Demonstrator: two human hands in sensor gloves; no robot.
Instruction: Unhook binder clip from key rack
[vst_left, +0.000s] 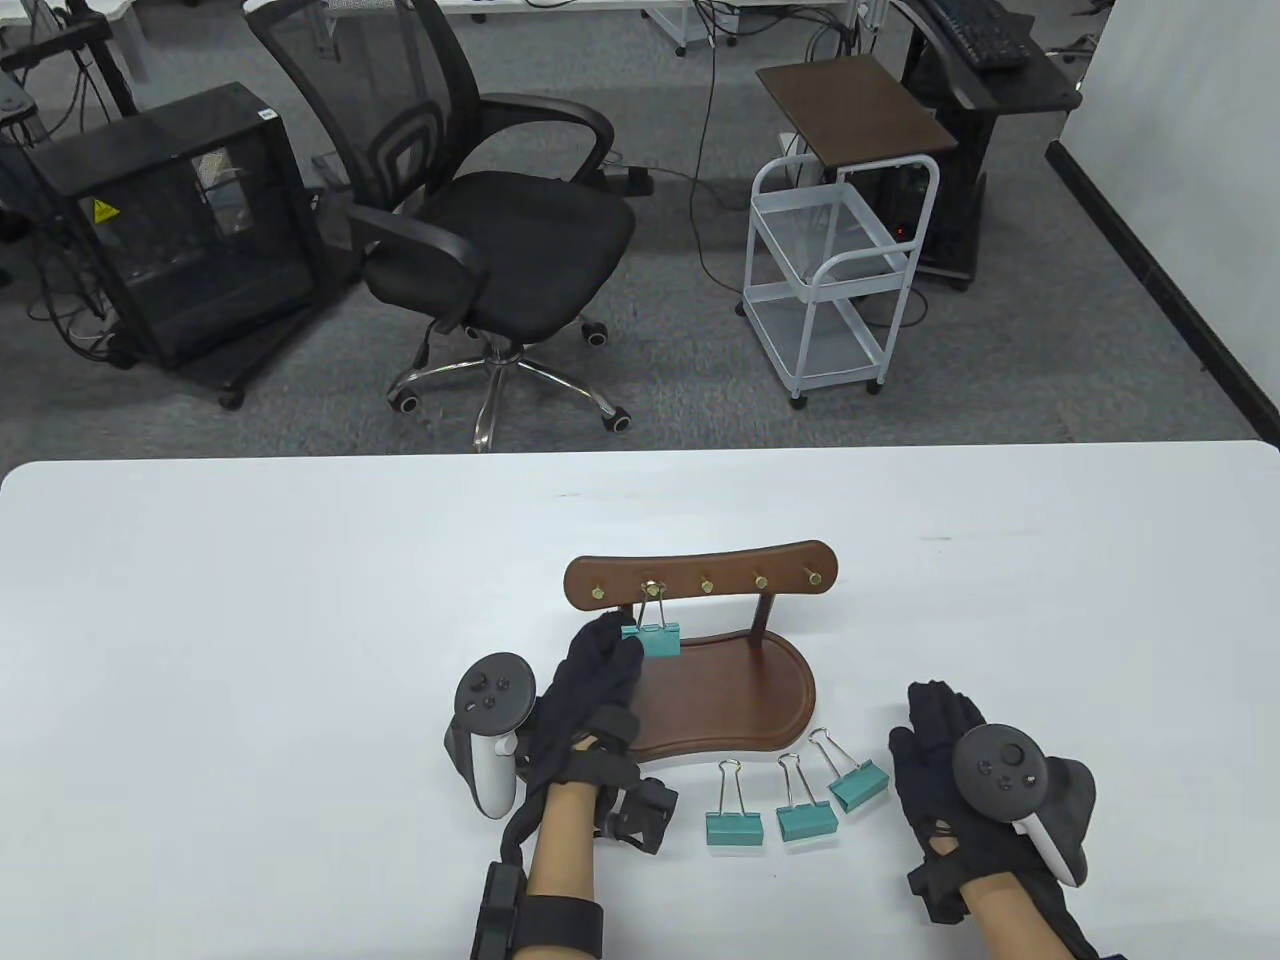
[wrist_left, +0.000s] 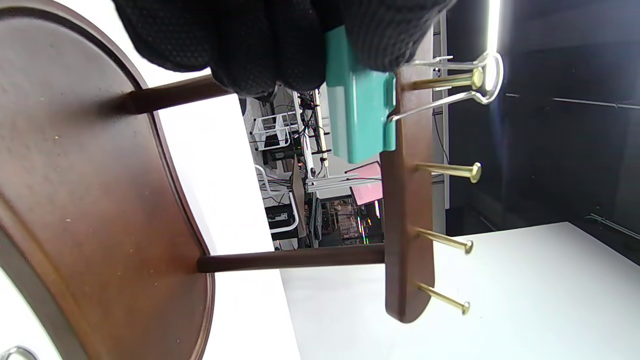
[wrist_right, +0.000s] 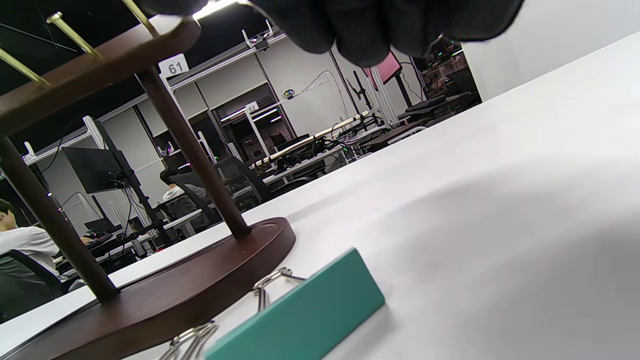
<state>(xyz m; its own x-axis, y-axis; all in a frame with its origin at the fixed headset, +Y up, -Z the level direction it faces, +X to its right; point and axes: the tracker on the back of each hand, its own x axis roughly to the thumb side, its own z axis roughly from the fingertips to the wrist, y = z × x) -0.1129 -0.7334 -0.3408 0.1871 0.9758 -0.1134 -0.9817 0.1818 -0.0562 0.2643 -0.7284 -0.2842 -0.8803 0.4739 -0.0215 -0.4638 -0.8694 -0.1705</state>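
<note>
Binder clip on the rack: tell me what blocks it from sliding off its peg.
Nothing visible blocks it. The left hand already grips the binder clip, whose wire handle loops over a brass peg. Only the peg's small flared head lies ahead of the loop; the space beyond the tip is open.

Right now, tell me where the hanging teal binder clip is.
In the table view, the teal binder clip hangs from the wooden key rack's second brass peg from the left, gripped by the left hand.
</note>
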